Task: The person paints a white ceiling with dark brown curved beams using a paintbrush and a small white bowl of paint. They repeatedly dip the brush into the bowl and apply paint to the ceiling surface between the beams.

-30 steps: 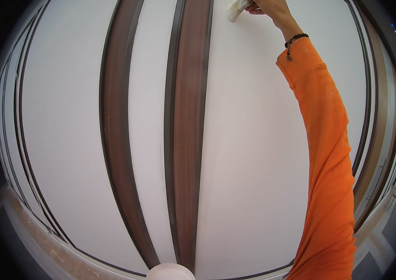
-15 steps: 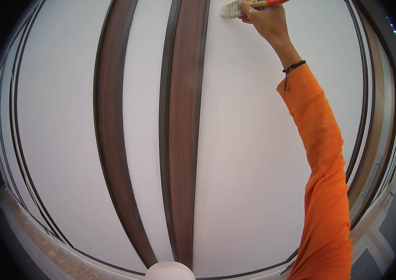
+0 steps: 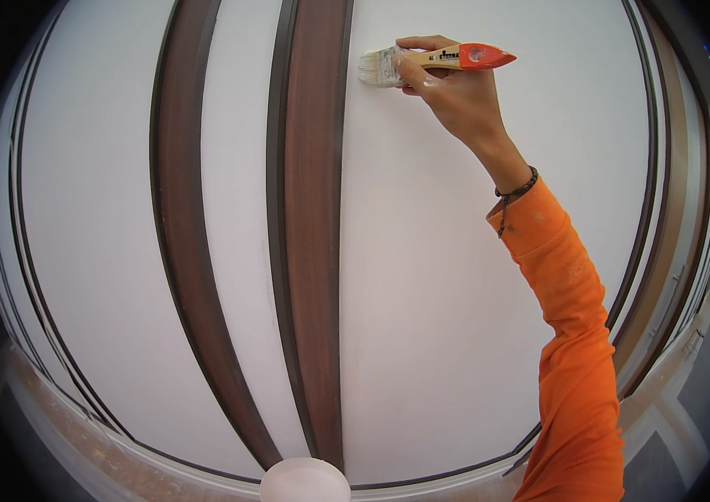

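My right hand point(image 3: 454, 90) is closed round a flat paintbrush point(image 3: 426, 60) with a wooden handle and a red tip. White paint coats its bristles and ferrule, and some is smeared on my thumb. The bristles point left at the white wall panel point(image 3: 439, 276), close beside the dark edge of a brown wood strip point(image 3: 315, 209). Whether they touch the wall I cannot tell for sure. An orange sleeve covers my right arm, and a dark braided bracelet sits at the wrist. My left hand is out of sight.
Another brown strip point(image 3: 183, 167) runs down the wall further left. At the lower edge, a round pale object point(image 3: 305, 483) hides the strips' lower ends. Dark trim and a tan vertical band point(image 3: 671, 201) stand to the right. Grey floor point(image 3: 660, 468) shows at the lower right.
My right hand and the paintbrush have come down and left along the panel, closer to the brown strip. The view has shifted slightly, so the strips sit further left.
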A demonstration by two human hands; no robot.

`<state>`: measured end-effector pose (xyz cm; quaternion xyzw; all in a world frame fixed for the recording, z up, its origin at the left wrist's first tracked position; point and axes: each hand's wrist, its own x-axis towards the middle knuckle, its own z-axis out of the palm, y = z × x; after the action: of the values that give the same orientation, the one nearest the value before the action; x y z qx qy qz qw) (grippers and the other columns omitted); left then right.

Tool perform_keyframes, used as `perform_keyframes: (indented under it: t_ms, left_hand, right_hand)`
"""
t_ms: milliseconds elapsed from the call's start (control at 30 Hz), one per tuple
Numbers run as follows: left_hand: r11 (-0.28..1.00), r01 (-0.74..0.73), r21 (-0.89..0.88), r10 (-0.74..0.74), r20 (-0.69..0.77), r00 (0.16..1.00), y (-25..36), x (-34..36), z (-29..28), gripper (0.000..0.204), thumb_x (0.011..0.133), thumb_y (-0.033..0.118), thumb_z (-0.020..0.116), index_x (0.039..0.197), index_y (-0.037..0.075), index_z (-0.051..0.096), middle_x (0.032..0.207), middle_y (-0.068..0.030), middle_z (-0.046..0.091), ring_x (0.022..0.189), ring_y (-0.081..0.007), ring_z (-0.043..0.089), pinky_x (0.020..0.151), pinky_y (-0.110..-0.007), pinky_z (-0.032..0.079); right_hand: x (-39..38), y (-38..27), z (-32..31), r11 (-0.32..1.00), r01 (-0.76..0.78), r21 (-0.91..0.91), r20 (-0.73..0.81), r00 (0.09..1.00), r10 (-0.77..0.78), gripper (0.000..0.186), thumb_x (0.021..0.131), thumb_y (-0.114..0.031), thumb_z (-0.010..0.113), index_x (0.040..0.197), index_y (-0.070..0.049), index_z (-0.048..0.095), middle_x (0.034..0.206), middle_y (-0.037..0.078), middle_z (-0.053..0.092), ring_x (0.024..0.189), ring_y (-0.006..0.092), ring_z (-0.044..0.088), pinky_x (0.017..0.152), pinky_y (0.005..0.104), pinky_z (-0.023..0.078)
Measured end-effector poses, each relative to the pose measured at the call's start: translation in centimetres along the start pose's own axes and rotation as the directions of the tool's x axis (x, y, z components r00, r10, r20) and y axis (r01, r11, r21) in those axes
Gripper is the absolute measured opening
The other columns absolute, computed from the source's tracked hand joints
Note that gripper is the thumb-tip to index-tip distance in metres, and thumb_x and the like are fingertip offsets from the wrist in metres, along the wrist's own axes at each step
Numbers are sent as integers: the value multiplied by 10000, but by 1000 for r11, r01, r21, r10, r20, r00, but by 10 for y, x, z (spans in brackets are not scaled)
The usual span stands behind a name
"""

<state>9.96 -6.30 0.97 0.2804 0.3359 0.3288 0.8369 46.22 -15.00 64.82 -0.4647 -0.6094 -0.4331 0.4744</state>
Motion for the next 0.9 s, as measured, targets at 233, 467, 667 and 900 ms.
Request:
perform_keyframes:
  t_ms: [233,467,667,900]
  left_hand:
    - [999,-16,31,15,26,1000,-11,10,3,704,939,375,633,1504,11,425,1427,-194,572,1259,-370,612,918,-513,595]
    - [997,-73,26,73,-11,997,4,-32,36,757,845,397,643,1497,99,400,1369,-173,549,1186,-385,629,781,-550,618]
    - [990,-121,65,119,31,992,7,-33,31,736,902,479,614,1492,77,435,1393,-170,584,1183,-359,660,802,-535,628]
    - [991,-112,68,108,52,993,16,-35,44,562,960,390,584,1411,63,511,1320,-134,625,1143,-295,674,831,-476,614]
  right_hand:
    - [-20,-18,-17,986,-6,-165,94,995,22,304,946,-215,727,1180,-21,730,966,111,766,854,164,760,764,268,620]
    - [-122,-36,-8,990,-90,-110,135,985,104,272,933,-138,742,1176,-17,732,1002,97,764,838,139,737,775,252,606]
    - [-260,-53,24,989,65,-131,69,996,-57,248,814,28,775,1056,0,729,912,99,753,687,166,724,581,246,574]
    - [-391,-68,41,978,40,-206,175,984,-4,314,787,18,782,1089,-13,703,985,131,745,714,196,731,565,266,603]
